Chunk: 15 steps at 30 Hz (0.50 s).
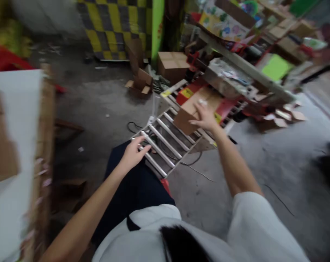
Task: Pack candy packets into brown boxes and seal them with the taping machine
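Note:
A closed cardboard box (184,120) sits on the upper part of a metal roller conveyor (165,142), between red and yellow machine parts. My right hand (205,117) lies over the top of this box, its fingers spread and touching it. A small white patch shows by its fingertips; what it is I cannot make out. At the conveyor's near left edge is my left hand (134,152), fingers apart and holding nothing. Its fingertips are over the first rollers; whether they touch is unclear.
The carton-sealing machine (185,95) stands beyond the box. Another closed carton (172,62) and an opened one (140,82) lie behind it. To the left is a white-topped table (20,109) with cardboard. Cables (197,174) trail across the floor below the rollers.

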### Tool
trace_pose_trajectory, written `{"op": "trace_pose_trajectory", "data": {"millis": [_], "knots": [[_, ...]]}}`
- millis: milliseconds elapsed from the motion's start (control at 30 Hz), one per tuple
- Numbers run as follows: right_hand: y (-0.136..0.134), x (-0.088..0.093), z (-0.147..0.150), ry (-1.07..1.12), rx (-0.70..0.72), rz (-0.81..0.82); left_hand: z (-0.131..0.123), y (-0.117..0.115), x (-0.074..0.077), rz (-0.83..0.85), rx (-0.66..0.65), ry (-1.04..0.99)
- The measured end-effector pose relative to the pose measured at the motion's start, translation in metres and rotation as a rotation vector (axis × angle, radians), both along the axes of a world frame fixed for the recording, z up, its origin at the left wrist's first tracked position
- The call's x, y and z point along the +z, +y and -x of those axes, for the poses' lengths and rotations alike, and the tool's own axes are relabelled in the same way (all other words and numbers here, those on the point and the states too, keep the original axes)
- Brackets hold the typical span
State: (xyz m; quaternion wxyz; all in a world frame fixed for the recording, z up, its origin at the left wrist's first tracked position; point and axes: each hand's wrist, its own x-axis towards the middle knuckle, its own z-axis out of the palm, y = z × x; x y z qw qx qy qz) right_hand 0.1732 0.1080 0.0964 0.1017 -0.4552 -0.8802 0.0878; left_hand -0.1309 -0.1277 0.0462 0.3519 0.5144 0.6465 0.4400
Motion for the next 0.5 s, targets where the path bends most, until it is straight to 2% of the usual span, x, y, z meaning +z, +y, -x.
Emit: {"op": "trace_pose_trajectory", "data": {"millis": [67,100,167,200,267,333,400,433,500], "knots": [[0.008,0.002,-0.001,0.094,-0.014,-0.025,0.020,-0.030,0.006,-0.024,-0.006,0.050],[0.004,-0.004,0.003,0.156,-0.019,-0.053,0.034,-0.045,0.010,-0.050,0.010,0.099],[-0.022,-0.028,0.015,0.275,-0.070,-0.202,0.069,-0.077,0.022,-0.128,0.107,0.266],[-0.042,-0.045,0.022,0.297,-0.081,-0.225,0.088,-0.095,0.030,-0.166,0.192,0.383],[-0.088,-0.080,0.033,0.325,-0.069,-0.209,0.127,-0.132,0.053,-0.226,0.451,0.649],[-0.131,-0.112,0.043,0.337,-0.029,-0.116,0.166,-0.167,0.082,-0.241,0.764,0.893],[-0.162,-0.133,0.052,0.357,0.016,-0.005,0.205,-0.192,0.110,-0.208,1.025,1.062],[-0.170,-0.139,0.055,0.370,0.036,0.044,0.224,-0.200,0.122,-0.161,1.101,1.111],[-0.178,-0.143,0.063,0.401,0.070,0.110,0.258,-0.206,0.138,0.001,1.124,1.150]]}}
